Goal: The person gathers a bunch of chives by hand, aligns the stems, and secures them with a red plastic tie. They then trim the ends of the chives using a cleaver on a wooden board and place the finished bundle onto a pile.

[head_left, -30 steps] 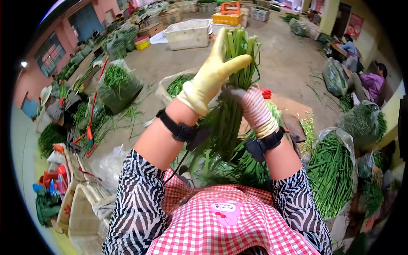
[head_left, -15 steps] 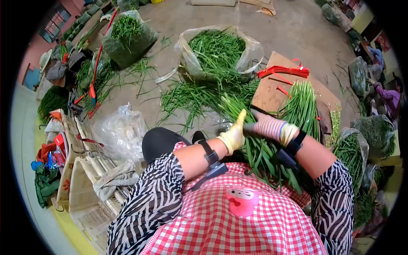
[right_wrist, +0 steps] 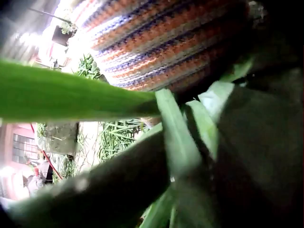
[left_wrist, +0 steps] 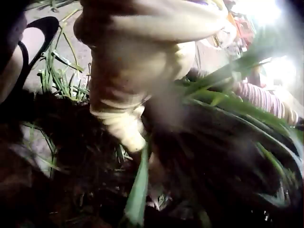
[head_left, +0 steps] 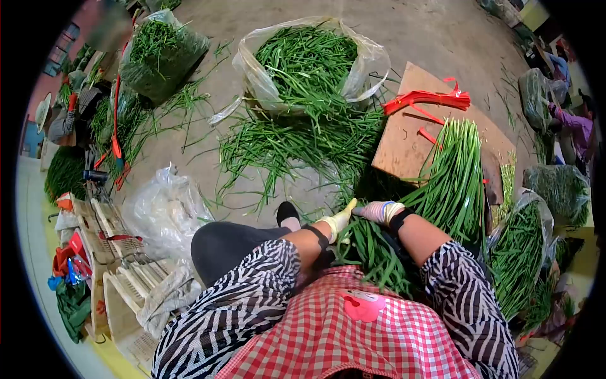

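Note:
In the head view both gloved hands meet low in front of the checked apron, at a bunch of garlic chives (head_left: 379, 252). My left hand (head_left: 338, 221), in a yellow glove, holds the bunch from the left, thumb pointing up and forward. From the right, my right hand (head_left: 377, 212) in a striped glove grips it, close against the left. The leaves hang down toward the lap. Curled yellow fingers (left_wrist: 128, 95) fill the left wrist view, with a leaf (left_wrist: 138, 190) below them. Flat leaves (right_wrist: 178, 137) cross under the striped glove (right_wrist: 161, 42) in the right wrist view; its fingertips are hidden.
Ahead stands a plastic bag of chives (head_left: 309, 63), with loose chives (head_left: 284, 148) spread before it. A board (head_left: 404, 139) at right carries red ties (head_left: 429, 100), with a pile of chives (head_left: 454, 177) beside it. Crumpled plastic (head_left: 164, 208) and a crate (head_left: 126, 309) are at left.
Both hands have come down with the bunch, from raised upright in front to low near the lap. The bunch now hangs toward the apron. The head view has tilted downward.

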The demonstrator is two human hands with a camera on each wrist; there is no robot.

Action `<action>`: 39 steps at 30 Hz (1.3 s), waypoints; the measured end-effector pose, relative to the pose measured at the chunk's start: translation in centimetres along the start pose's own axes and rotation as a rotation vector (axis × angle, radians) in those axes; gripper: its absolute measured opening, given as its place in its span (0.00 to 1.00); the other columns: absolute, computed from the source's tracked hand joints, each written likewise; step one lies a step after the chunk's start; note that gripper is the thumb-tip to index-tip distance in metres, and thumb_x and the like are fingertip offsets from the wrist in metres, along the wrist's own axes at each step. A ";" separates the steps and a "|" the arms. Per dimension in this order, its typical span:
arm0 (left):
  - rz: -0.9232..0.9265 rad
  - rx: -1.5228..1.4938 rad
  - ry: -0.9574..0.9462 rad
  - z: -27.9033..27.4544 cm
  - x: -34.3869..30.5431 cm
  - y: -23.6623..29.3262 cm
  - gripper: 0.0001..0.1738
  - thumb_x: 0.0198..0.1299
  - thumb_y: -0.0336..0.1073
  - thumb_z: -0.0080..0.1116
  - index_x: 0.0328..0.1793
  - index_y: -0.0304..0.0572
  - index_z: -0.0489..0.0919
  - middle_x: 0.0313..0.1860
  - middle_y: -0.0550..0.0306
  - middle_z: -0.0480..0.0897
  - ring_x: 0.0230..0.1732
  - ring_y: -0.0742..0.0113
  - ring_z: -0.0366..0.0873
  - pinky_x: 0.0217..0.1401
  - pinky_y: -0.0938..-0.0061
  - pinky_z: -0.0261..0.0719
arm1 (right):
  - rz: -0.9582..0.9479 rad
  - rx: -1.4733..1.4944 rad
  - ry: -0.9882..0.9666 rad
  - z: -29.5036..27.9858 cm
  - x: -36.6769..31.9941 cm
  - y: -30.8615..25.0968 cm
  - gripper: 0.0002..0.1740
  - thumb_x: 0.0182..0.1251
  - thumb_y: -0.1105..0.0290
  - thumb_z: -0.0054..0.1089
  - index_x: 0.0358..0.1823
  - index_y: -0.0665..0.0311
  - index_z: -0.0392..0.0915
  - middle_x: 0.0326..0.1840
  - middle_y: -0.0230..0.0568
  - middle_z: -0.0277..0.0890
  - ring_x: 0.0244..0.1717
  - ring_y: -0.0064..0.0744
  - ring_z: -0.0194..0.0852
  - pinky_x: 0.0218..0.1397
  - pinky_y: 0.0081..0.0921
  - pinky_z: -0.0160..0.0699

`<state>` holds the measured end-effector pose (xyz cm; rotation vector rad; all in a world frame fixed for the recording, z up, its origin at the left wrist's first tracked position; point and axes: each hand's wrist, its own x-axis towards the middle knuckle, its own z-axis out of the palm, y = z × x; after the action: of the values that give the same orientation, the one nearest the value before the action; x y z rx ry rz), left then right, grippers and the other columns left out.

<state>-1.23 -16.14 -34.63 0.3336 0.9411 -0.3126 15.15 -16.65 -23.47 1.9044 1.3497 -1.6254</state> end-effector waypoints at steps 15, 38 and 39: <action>0.665 -0.426 -0.154 3.7 -17.1 8.3 0.30 0.74 0.52 0.58 0.71 0.37 0.79 0.68 0.43 0.84 0.66 0.51 0.82 0.75 0.53 0.76 | -0.681 -0.216 0.813 1.6 -10.1 -9.1 0.29 0.67 0.76 0.58 0.69 0.78 0.65 0.64 0.75 0.72 0.54 0.70 0.81 0.52 0.53 0.86; 0.889 0.670 -0.380 9.1 -24.9 6.4 0.40 0.66 0.50 0.73 0.78 0.39 0.73 0.68 0.56 0.81 0.68 0.62 0.78 0.74 0.62 0.75 | -1.109 1.055 0.849 -3.4 -20.4 -9.4 0.18 0.74 0.58 0.66 0.54 0.64 0.85 0.43 0.29 0.85 0.43 0.20 0.76 0.48 0.29 0.79; 0.901 0.595 -0.354 9.3 -24.7 5.8 0.38 0.65 0.45 0.74 0.77 0.39 0.73 0.68 0.56 0.82 0.67 0.63 0.79 0.73 0.62 0.76 | -1.146 1.105 0.847 -3.2 -20.0 -9.8 0.18 0.73 0.59 0.67 0.56 0.63 0.84 0.44 0.30 0.84 0.44 0.20 0.75 0.49 0.29 0.79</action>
<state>-5.73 -11.88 -8.29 1.1588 0.2624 0.1921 10.93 -18.35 -1.42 2.8905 2.5598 -2.5733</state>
